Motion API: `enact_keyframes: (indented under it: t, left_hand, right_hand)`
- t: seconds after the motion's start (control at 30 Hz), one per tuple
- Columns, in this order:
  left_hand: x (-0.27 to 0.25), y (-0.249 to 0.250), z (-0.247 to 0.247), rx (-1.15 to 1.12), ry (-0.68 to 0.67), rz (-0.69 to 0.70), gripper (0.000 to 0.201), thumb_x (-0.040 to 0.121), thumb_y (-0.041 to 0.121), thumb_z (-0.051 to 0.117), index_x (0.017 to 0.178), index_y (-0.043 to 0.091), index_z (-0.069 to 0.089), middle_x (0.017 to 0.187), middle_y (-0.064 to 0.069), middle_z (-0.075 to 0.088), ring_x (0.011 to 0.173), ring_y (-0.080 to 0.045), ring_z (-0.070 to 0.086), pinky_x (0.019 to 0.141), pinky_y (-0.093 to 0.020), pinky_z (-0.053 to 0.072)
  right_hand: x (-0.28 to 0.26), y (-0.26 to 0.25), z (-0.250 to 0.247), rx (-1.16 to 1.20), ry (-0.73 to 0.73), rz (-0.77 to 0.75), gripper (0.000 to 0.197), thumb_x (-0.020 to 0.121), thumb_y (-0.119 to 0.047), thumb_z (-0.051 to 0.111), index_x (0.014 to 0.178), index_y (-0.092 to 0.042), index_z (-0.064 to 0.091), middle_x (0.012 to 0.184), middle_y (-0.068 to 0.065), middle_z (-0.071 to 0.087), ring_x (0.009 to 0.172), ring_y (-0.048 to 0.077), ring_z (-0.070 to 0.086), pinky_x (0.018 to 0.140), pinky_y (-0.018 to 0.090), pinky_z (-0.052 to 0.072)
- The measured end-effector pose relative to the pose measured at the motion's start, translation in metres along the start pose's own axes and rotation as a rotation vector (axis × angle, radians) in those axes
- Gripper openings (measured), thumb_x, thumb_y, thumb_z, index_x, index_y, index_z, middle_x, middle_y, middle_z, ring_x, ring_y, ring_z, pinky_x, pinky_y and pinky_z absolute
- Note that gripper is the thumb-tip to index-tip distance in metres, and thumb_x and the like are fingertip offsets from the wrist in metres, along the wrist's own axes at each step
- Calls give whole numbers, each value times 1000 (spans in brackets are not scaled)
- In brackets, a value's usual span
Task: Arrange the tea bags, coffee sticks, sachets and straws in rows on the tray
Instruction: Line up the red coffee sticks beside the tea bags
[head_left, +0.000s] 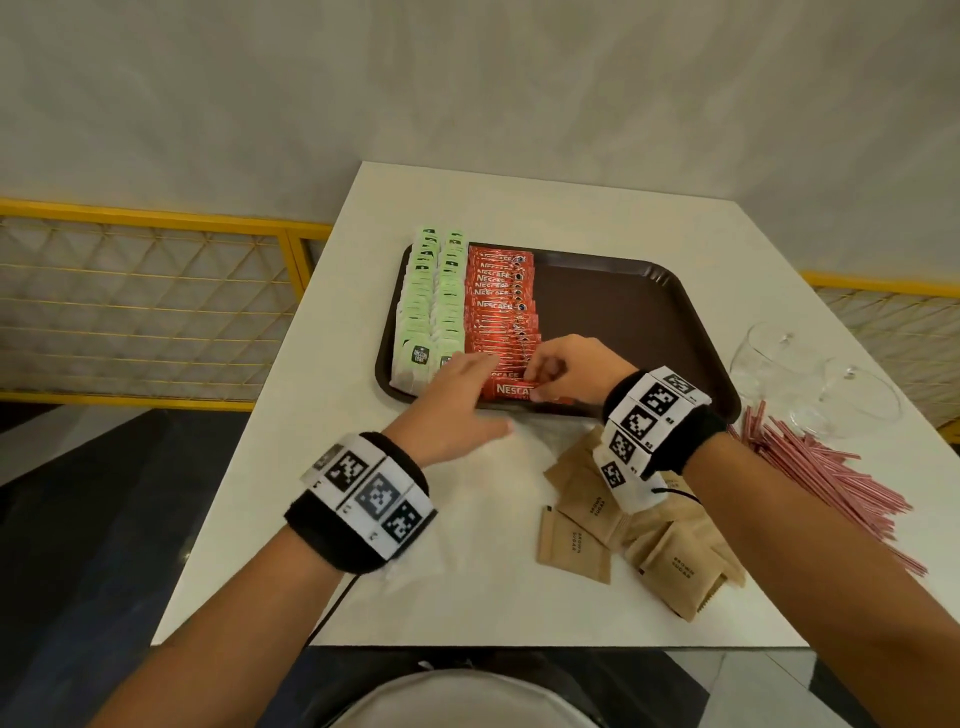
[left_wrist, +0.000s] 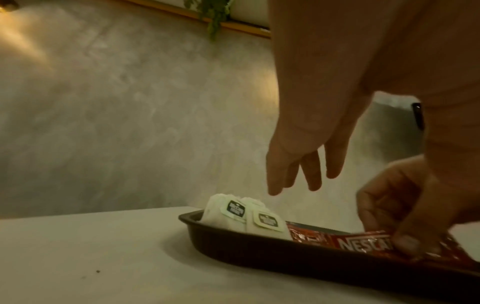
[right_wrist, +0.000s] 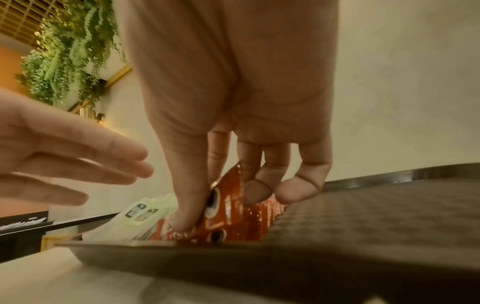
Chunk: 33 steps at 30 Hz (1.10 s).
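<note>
While the right hand (head_left: 563, 371) pinches a coffee stick (head_left: 511, 389), the left hand (head_left: 457, 400) hovers flat, holding nothing; the tray (head_left: 623, 312) holds two rows of tea bags (head_left: 431, 306), one of coffee sticks (head_left: 498, 301).

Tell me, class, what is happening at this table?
A person is filling a brown tray. Two rows of green tea bags and a row of red coffee sticks are in. The right hand pinches a coffee stick at the near end; the left hand hovers open. Sugar sachets and straws wait on the table.

White table (head_left: 291, 519), grey wall (head_left: 467, 78)
</note>
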<state>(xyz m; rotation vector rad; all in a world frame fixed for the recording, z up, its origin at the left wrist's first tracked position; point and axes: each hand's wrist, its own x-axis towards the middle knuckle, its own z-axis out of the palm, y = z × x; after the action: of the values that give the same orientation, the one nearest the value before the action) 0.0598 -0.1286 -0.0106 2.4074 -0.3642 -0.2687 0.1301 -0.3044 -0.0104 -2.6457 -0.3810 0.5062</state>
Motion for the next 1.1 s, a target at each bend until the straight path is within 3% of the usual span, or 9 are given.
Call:
enact_keyframes:
  t: [0.1, 0.2, 0.3, 0.57, 0.73, 0.8, 0.87, 0.97, 1.1]
  left_hand:
    - [3, 3, 11, 249, -168, -30, 84, 91, 44, 52, 150, 12, 3, 158, -4, -3, 145, -24, -9, 117, -44, 3]
    - [9, 4, 18, 360, -284, -58, 87, 92, 49, 47, 149, 9, -6, 157, -6, -14, 143, -24, -18, 114, -49, -5]
    - [12, 5, 24, 439, -341, -89, 89, 92, 50, 45, 148, 6, -8, 156, -9, -17, 143, -24, -19, 114, -49, -6]
    - [23, 4, 29, 562, -387, -132, 86, 94, 55, 36, 149, 6, -7, 156, -10, -19, 143, -24, -19, 114, -49, -7]
    - [31, 5, 28, 546, -382, -130, 87, 93, 59, 34, 149, 7, -8, 156, -9, -20, 143, -25, -20, 114, -49, -8]
    - [34, 8, 30, 536, -388, -120, 89, 92, 60, 34, 148, 7, -9, 155, -10, -20, 143, -24, -19, 114, -47, -9]
    - [37, 11, 32, 529, -401, -117, 90, 92, 61, 34, 148, 6, -10, 155, -11, -21, 143, -24, -19, 114, -46, -8]
    - [38, 12, 36, 533, -415, -131, 92, 91, 62, 33, 148, 5, -12, 154, -12, -22, 143, -25, -18, 115, -45, -6]
    - [39, 9, 40, 525, -415, -147, 95, 90, 65, 32, 147, 4, -14, 154, -13, -24, 143, -26, -18, 117, -44, -4]
  right_hand:
    - [4, -3, 2, -9, -3, -14, 18, 78, -18, 74, 93, -17, 65, 88, -3, 58, 83, 12, 55, 76, 24, 42]
    - [10, -5, 7, -69, 14, -26, 14, 78, -18, 74, 89, -19, 65, 81, -9, 56, 83, 12, 55, 76, 26, 46]
    - [14, -7, 10, -133, 29, -44, 12, 79, -19, 72, 90, -20, 66, 78, -13, 51, 82, 11, 53, 74, 26, 44]
    - [18, -10, 12, -157, 97, -70, 19, 82, -22, 69, 100, -17, 63, 89, -4, 51, 83, 13, 50, 76, 29, 46]
    - [10, 7, -4, 180, 215, 174, 16, 88, -18, 63, 103, -16, 59, 94, -1, 56, 85, 13, 56, 66, 23, 49]
    - [6, 15, -6, 226, 154, 281, 18, 88, -12, 63, 105, -12, 57, 96, 4, 56, 85, 17, 60, 63, 24, 54]
    - [4, 18, -4, 269, 95, 330, 20, 86, -5, 63, 105, -8, 56, 89, 6, 58, 81, 18, 63, 70, 28, 57]
    - [4, 19, -1, 335, 54, 329, 17, 84, 1, 64, 96, -8, 56, 81, 6, 59, 76, 20, 66, 77, 33, 58]
    - [6, 16, -1, 416, 34, 316, 21, 83, 6, 63, 83, -12, 53, 83, 7, 60, 73, 20, 65, 75, 32, 58]
